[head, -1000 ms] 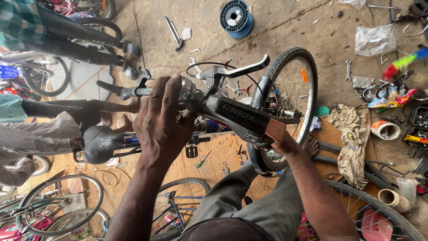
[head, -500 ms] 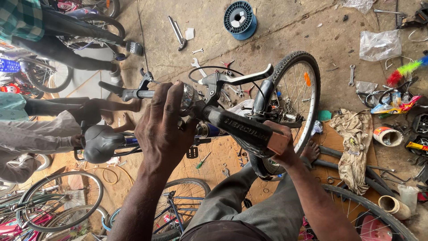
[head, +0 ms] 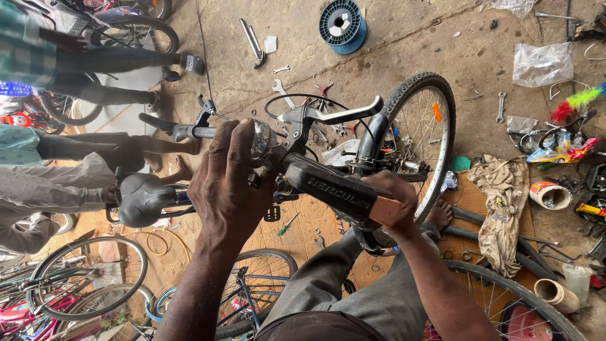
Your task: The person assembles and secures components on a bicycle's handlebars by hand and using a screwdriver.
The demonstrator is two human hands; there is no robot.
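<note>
Change noted: over the last second the handlebar assembly has swung slightly, the black grip's free end dropping toward the near right; both hands have kept their hold. In my judgement this is a small repositioning of the bar, with the fitting work at its centre ongoing.

Left hand: closed over the chrome bell at the middle of the handlebar.

Right hand: closed around the near end of the black grip.

The bicycle stands in the middle of the floor, its front wheel just right of the grip and its saddle to the left.

Count:
- brake levers visible: two
- blue wire spool: one, far
- loose spanners on the concrete: at least three
- rag: one, right
- further wheels near left: at least three
</note>
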